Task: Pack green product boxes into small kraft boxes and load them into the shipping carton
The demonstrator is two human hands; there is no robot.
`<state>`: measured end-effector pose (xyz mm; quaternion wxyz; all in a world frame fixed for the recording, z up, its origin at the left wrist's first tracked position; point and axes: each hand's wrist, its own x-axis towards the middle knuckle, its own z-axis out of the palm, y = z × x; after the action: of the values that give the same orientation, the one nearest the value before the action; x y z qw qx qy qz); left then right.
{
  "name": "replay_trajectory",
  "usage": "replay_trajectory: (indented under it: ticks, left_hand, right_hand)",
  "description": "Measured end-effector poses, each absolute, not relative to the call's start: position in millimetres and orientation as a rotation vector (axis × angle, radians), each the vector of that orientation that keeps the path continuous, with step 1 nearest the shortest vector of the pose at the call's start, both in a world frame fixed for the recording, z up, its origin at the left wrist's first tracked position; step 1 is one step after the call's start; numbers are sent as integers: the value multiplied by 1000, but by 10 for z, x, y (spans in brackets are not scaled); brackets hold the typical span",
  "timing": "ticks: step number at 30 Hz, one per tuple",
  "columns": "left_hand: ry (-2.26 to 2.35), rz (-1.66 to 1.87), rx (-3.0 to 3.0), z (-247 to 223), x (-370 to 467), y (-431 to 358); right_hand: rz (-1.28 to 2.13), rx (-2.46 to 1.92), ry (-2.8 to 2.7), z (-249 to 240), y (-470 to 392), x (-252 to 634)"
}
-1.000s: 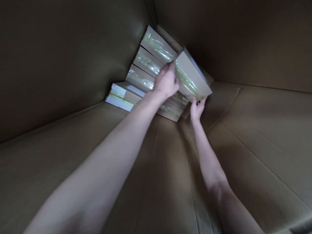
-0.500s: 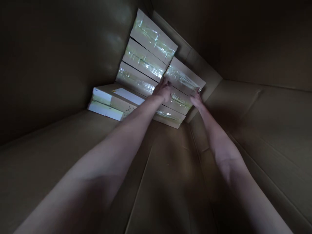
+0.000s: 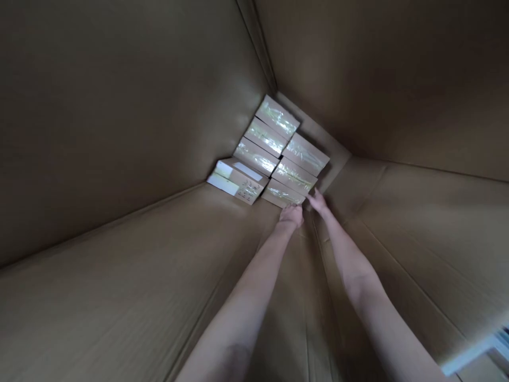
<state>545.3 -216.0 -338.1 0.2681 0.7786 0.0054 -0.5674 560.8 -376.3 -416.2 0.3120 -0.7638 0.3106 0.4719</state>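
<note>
Several taped cardboard boxes [image 3: 293, 174] lie in two rows deep inside a large carton, clear shiny tape along their tops. My left hand [image 3: 292, 215] has its fingers curled at the near edge of the closest box [image 3: 283, 193] in the right-hand row. Just right of it, my right hand [image 3: 317, 201] touches that box's right end, a finger and thumb apart. Both sets of fingertips are partly hidden. Beside the rows, a box with white labels and dark markings [image 3: 248, 190] lies against the left side.
Tall brown carton walls [image 3: 437, 212] enclose both arms on all sides. A strip of carton floor [image 3: 336, 159] shows right of the boxes. A bright edge [image 3: 473, 355] appears at the lower right.
My view has drawn back, so the boxes look smaller. Both hands have moved from the middle and right of the rows to the nearest box. The right-hand row sits slightly apart from the wall.
</note>
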Motion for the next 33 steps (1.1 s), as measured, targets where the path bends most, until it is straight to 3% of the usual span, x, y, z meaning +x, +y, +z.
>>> replay_trajectory:
  ticks: [8,14,19,25,33]
  left_hand:
    - [340,-1242,2160,-1776,5666,-1744]
    - [413,-880,2185,-329,5161,-1529]
    - [542,-443,2054,640,3953,-1508]
    - [891,172,1680,1325,1927,-1922]
    - [1344,808,1213,1803,-56,-3244]
  right_hand:
    - [1351,-2090,451,-2383,-3490,5550]
    - [1113,-2151,148,-1099,-3589,5604]
    - [826,-2100,-137,-57,-3841,5246]
    - [739,-1953,-456,937,-3911,4356]
    - [1019,-1749,-1145,1545,-3274,2641]
